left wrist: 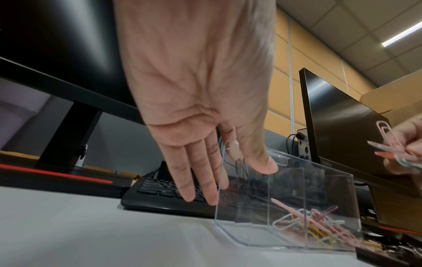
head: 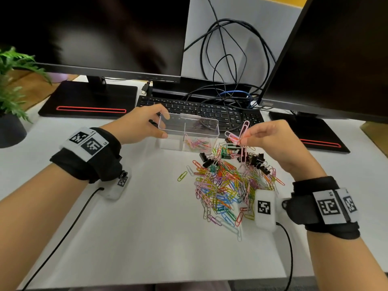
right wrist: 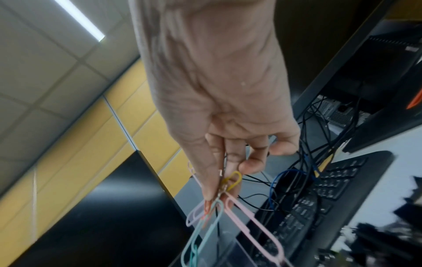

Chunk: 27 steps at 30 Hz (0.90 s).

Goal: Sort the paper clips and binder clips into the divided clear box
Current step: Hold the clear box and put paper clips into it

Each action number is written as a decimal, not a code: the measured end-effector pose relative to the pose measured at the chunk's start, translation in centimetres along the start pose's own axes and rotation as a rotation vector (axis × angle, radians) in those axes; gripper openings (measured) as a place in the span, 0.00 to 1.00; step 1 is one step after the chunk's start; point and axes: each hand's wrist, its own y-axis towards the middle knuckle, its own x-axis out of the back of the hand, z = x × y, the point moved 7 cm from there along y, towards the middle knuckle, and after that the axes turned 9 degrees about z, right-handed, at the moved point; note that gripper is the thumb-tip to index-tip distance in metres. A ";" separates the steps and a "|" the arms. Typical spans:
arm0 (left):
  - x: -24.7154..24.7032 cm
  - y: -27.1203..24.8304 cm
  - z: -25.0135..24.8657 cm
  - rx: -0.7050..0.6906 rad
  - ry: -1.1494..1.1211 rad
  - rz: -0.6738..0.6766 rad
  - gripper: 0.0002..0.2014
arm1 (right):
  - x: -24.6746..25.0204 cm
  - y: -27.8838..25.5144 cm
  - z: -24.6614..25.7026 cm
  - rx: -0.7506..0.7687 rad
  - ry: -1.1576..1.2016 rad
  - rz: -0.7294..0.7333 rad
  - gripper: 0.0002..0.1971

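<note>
In the lower half of the head view, two forearms are reaching in from the bottom corners, each one wearing a black wrist band with printed markers. Between them, right of the centre, a heap of coloured paper clips (head: 226,190) is lying on the white desk (head: 134,232), and one green paper clip (head: 182,176) is lying alone just to the left of the heap. At the upper edge of the heap, black binder clips (head: 255,159) are lying mixed with the paper clips.

Above the heap, in the middle right of the frame, the right hand (head: 273,141) is pinching a small bunch of paper clips (head: 241,135) between the thumb and the fingertips; most of them are pink, and some are hanging down towards the heap. The other fingers are curled.

Left of this hand, in the centre of the frame, the divided clear box (head: 168,131) is standing on the desk. Its right compartment is holding some coloured paper clips. The left hand (head: 138,124) is gripping the left end of the box, with the thumb on the near wall and the fingers on the far wall.

Behind the box, a black keyboard (head: 210,110) is lying across the desk, and black cables (head: 222,59) are hanging above it. Two dark monitors are filling the upper left and upper right of the frame, and a green plant (head: 12,80) is standing at the left edge.
</note>
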 end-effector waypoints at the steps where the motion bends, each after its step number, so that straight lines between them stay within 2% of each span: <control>1: 0.0 0.0 0.0 0.001 0.003 -0.001 0.20 | 0.1 0.1 0.5 0.022 0.030 -0.012 0.04; 6: 0.0 -0.2 -0.3 -0.007 -0.010 0.001 0.19 | -0.7 1.2 2.8 0.093 0.126 0.001 0.03; 11: 0.0 -0.1 -0.2 -0.006 -0.015 -0.001 0.20 | -1.4 2.6 5.7 0.234 0.139 -0.053 0.03; 16: 0.0 -0.1 -0.3 -0.020 -0.014 -0.007 0.19 | -1.5 4.0 7.7 0.315 0.249 -0.109 0.03; 20: 0.0 -0.1 -0.3 -0.025 -0.018 -0.010 0.19 | -3.0 4.8 7.2 0.310 0.204 -0.083 0.03; 27: 0.1 -0.1 -0.3 -0.033 -0.011 -0.007 0.18 | -5.2 5.1 4.2 0.213 0.005 -0.020 0.01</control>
